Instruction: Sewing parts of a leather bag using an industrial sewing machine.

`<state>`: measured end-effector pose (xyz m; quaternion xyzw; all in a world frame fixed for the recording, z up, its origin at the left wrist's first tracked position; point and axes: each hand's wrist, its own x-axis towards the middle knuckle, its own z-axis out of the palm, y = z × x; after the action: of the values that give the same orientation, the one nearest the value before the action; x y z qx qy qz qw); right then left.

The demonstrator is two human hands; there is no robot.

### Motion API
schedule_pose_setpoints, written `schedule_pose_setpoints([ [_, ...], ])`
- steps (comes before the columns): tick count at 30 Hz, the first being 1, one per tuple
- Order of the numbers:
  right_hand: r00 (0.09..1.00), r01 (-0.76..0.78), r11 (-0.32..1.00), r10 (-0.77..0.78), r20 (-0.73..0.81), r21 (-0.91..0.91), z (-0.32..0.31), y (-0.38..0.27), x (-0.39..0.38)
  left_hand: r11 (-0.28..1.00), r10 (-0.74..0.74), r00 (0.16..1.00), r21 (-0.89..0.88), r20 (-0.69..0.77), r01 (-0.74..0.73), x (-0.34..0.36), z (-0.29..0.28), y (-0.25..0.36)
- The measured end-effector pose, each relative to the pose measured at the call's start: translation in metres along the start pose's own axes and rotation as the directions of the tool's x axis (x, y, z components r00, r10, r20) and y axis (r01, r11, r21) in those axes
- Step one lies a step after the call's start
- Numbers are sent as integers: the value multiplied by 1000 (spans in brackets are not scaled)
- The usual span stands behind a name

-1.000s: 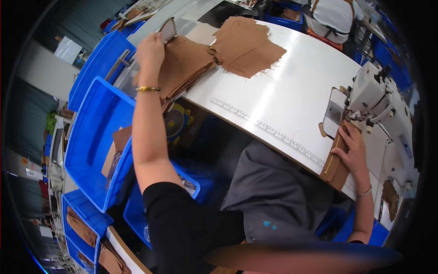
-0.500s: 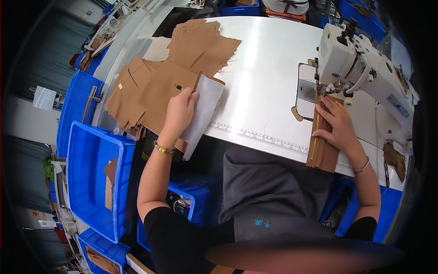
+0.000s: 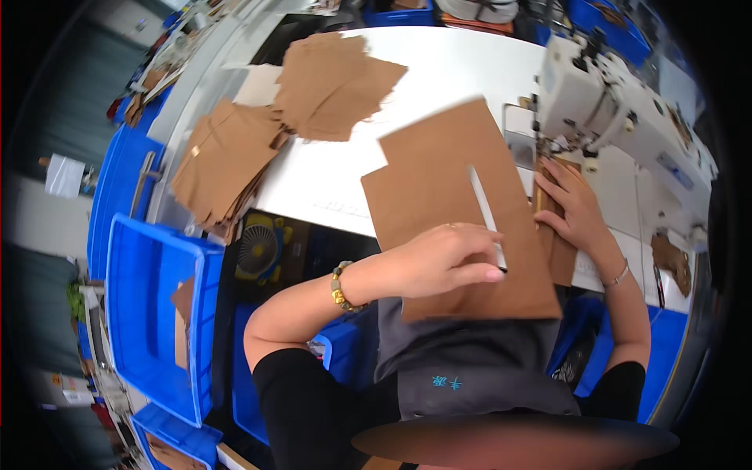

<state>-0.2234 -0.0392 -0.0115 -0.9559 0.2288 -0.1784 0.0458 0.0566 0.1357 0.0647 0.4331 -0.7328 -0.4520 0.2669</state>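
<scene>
My left hand (image 3: 458,258) is closed in a pinch on a large brown fabric panel (image 3: 435,188). The panel has a long narrow slit showing white, and the fingers grip it at the slit's lower end. It hangs over the table's front edge, partly above my apron. My right hand (image 3: 576,204) lies with fingers spread on a folded brown fabric piece (image 3: 562,262) beneath the sewing machine's needle area. The panel covers part of that piece's left side. The white sewing machine (image 3: 619,110) stands at the right.
Two stacks of brown fabric pieces, a far stack (image 3: 337,86) and a left stack (image 3: 223,160), lie on the white table (image 3: 446,63). A blue bin (image 3: 153,313) stands at the left, near a small yellow fan (image 3: 260,249) below the table. A brown scrap (image 3: 671,262) lies at the far right.
My left hand has moved right from the stacks, carrying the brown fabric panel across toward the sewing machine. My right hand stays on the folded piece.
</scene>
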Motion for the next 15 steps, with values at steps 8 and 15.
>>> schedule_pose_setpoints([
  [8,998,-7,1000,7,-65,7,10,4,-3,840,-17,865,462,-501,284,60,-26,-68],
  [15,994,0,1000,1,-106,9,10,1,-3,829,-323,795,251,-513,500,98,-72,-104],
])
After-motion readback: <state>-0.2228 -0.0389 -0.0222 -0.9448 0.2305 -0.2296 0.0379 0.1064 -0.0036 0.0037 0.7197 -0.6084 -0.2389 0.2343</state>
